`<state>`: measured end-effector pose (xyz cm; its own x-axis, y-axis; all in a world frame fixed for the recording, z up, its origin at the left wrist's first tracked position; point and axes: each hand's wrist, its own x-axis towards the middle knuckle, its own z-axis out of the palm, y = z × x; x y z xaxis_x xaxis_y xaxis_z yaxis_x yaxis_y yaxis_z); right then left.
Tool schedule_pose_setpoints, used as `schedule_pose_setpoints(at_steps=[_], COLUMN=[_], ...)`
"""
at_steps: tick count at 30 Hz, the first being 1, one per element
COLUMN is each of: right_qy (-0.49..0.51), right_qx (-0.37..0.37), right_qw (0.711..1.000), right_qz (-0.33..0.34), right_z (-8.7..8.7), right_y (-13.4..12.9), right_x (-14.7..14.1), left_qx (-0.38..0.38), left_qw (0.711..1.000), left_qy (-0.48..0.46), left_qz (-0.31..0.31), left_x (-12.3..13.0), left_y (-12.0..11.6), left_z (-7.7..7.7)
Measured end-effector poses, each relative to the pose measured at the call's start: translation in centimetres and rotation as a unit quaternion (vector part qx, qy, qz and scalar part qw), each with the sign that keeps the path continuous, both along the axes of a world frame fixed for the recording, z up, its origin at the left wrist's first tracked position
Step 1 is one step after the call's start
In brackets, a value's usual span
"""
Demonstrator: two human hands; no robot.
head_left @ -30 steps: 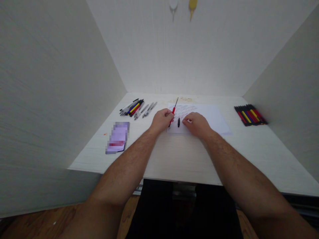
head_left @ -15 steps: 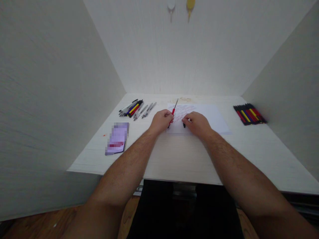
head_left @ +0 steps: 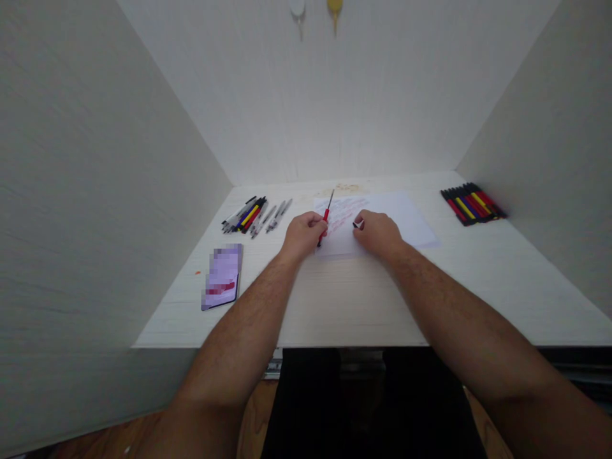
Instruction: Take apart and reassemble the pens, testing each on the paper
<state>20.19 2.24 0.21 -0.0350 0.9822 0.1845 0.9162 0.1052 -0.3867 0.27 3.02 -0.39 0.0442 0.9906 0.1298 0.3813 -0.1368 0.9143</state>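
Note:
My left hand (head_left: 304, 234) is closed around a red pen (head_left: 326, 217) near the left edge of the paper. A thin greyish rod sticks out of the pen's upper end, and a dark end shows below my fingers. Some way to the right, my right hand (head_left: 378, 231) pinches a small black pen part (head_left: 356, 225), possibly a cap; the fingers hide most of it. Both hands are over white paper (head_left: 406, 217) with rows of bluish and reddish scribbles on its left side.
Loose pens (head_left: 248, 215), some clear and some coloured, lie at the left. Nearer the front is a phone (head_left: 222, 277) with a blurred screen. At the right is a row of coloured pens (head_left: 472, 204). Walls (head_left: 535, 95) enclose the white table (head_left: 335, 306) on three sides.
The camera view has shifted a little. The black part in my right hand pointed down below the fingers before; now it pokes out at their left. My left hand keeps hold of the red pen.

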Motion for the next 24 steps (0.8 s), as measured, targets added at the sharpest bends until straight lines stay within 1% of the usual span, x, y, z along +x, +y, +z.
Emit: schedule_pose_setpoints(at_steps=[2,3,4,5,7,8,9,10,11,14,18,24], right_qy=[0.079,0.142,0.216,0.299,0.449,0.503,0.542,0.568,0.584,0.601,0.602,0.607], right_qx=[0.02,0.029,0.034,0.031,0.017,0.016,0.016,0.017,0.018,0.012,0.007,0.007], right_qw=[0.997,0.989,0.976,0.954,0.893,0.864,0.84,0.823,0.811,0.798,0.797,0.792], right_qz=[-0.007,-0.006,-0.002,0.001,0.004,0.007,0.012,0.019,0.024,0.044,0.058,0.057], right_z=[0.2,0.3,0.6,0.9,1.5,1.7,2.0,2.1,2.2,2.2,1.9,1.8], right_y=[0.2,0.3,0.3,0.3,0.2,0.1,0.0,-0.1,-0.2,-0.3,-0.3,-0.2], right_x=[-0.1,-0.2,-0.3,-0.5,-0.8,-0.9,-1.0,-1.1,-1.1,-1.2,-1.3,-1.2], left_qx=[-0.003,-0.003,-0.002,-0.001,0.0,0.0,0.001,0.002,0.002,0.002,-0.006,-0.009], left_qw=[1.0,1.0,0.999,0.999,0.999,0.998,0.998,0.997,0.997,0.996,0.996,0.996], left_qy=[-0.02,-0.027,-0.032,-0.035,-0.032,-0.028,-0.022,-0.015,-0.01,-0.007,-0.016,-0.004], left_qz=[-0.001,-0.005,-0.011,-0.02,-0.043,-0.054,-0.063,-0.071,-0.077,-0.087,-0.086,-0.087], left_x=[0.1,0.1,0.2,0.3,0.5,0.5,0.6,0.6,0.6,0.6,0.5,0.7], left_y=[-0.1,-0.2,-0.3,-0.4,-0.7,-0.8,-0.9,-0.9,-1.0,-0.9,-0.8,-1.1], left_z=[0.0,0.0,0.1,0.3,0.7,0.8,0.9,1.0,0.9,0.7,0.6,1.0])
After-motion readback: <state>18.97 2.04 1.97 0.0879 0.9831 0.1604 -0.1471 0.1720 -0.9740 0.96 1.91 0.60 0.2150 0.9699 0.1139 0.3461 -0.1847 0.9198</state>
